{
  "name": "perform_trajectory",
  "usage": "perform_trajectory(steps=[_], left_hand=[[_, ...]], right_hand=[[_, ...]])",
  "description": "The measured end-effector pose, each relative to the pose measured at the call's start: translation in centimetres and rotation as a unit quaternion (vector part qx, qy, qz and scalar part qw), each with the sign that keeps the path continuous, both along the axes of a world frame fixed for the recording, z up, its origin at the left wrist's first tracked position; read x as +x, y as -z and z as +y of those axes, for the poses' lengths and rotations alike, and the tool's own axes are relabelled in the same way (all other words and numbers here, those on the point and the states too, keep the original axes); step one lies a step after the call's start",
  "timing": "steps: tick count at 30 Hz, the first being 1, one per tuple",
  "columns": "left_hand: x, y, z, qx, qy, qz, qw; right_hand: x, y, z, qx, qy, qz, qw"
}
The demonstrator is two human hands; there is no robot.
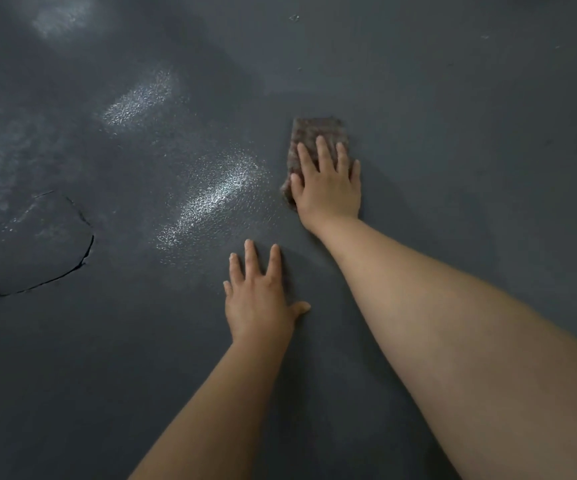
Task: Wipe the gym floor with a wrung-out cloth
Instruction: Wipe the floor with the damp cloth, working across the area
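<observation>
A dark grey textured gym floor (453,133) fills the view. A folded brownish-grey cloth (314,131) lies flat on it, right of centre. My right hand (328,181) presses down on the near part of the cloth with straight, spread fingers; the far part of the cloth shows beyond the fingertips. My left hand (263,299) rests flat on the bare floor, nearer to me and slightly left of the cloth, fingers straight and spread, holding nothing.
Wet, shiny patches (211,199) glisten on the floor left of the cloth, with more farther left and at the top left. A curved crack (72,268) runs through the floor surface at the left. Small specks (294,18) lie far ahead.
</observation>
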State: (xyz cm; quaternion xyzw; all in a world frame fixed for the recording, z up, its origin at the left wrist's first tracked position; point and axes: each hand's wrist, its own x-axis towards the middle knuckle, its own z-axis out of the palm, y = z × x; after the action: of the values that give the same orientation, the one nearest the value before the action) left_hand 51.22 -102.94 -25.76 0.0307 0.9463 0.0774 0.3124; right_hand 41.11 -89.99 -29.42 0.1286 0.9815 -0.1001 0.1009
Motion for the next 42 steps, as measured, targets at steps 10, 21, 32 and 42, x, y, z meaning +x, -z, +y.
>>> perform_trajectory(steps=[10, 21, 32, 42], left_hand=[[7.4, -0.9, 0.0, -0.025, 0.04, -0.018, 0.999], [15.2, -1.7, -0.6, -0.049, -0.002, -0.057, 0.997], [18.6, -1.8, -5.0, -0.063, -0.094, -0.036, 0.993], [20.8, -1.3, -9.5, -0.079, -0.161, -0.07, 0.981]], right_hand=[[10.9, 0.0, 5.0, 0.014, 0.185, -0.059, 0.981], [23.0, 0.4, 5.4, -0.028, 0.339, -0.023, 0.94], [29.5, -0.3, -7.1, -0.033, -0.08, -0.049, 0.995], [24.9, -0.4, -3.4, 0.008, -0.168, -0.061, 0.984]])
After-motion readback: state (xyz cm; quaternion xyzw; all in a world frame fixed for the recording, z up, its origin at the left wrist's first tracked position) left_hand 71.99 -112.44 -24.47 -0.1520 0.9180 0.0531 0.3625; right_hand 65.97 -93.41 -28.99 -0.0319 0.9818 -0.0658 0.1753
